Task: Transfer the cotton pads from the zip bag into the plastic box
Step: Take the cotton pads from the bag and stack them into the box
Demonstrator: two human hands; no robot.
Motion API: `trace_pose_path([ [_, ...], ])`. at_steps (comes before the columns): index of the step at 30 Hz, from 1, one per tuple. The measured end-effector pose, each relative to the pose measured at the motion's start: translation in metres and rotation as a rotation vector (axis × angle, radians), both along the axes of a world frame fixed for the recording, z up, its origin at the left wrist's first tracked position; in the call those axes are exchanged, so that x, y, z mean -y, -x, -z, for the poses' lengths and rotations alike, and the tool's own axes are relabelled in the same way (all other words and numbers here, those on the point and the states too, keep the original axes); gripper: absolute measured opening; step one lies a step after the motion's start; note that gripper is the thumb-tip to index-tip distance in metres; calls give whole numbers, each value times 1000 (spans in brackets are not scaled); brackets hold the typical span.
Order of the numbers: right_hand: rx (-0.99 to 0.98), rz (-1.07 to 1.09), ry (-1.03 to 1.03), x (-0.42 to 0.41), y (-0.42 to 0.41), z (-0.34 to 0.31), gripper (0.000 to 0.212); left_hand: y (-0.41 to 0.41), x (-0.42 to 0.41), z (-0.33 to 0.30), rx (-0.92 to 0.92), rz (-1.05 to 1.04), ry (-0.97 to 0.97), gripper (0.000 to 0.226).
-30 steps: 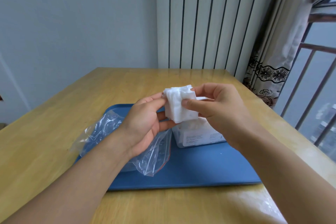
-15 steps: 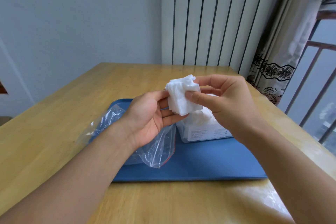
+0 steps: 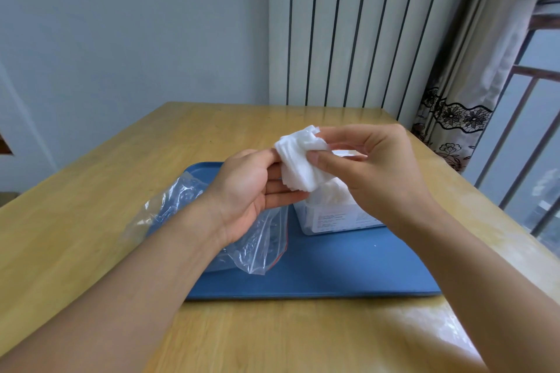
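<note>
While we look down through the head camera, the only view we have, we hold a stack of white cotton pads in the air above the blue tray. Our right hand pinches the stack between the thumb and the curled fingers. Our left hand is mostly open, palm up, and its fingertips touch the left side and the underside of the stack; we cannot tell if they really grip it.

Just below the stack stands the plastic box on the tray, and we can see some white pads already inside it. The zip bag lies crumpled on the left part of the tray, partly under our left forearm. Whether pads remain inside the bag, we cannot tell. The tray rests on a wooden table.

We judge the main risk like this: the stack looks loose and a little fanned at its lower edge, so pads may slide out and fall on the tray when we lower it. Also, if the stack enters the box tilted, it could catch on the rim or on the pads already there.
</note>
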State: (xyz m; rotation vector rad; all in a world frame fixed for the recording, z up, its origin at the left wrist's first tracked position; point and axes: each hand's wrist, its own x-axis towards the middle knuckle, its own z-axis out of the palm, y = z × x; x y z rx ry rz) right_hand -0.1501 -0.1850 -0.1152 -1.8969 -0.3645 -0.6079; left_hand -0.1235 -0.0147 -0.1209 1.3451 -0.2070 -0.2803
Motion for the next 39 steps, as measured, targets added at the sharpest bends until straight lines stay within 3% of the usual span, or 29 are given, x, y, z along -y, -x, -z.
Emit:
trace_pose_path([
  [5, 102, 84, 32, -4, 1, 2, 16, -1, 4, 3, 54, -59, 44, 34],
  [16, 410, 136, 150, -10, 1, 13, 18, -4, 3, 5, -10, -39, 110, 27],
  [25, 470, 115, 89, -1, -3, 14, 20, -2, 5, 4, 96, -14, 234, 34],
  [29, 396, 74, -4, -2, -4, 10, 16, 0, 6, 4, 159, 28, 216, 35],
  [39, -46, -55, -428, -4, -1, 6, 17, 0, 12, 13, 230, 4, 116, 31],
])
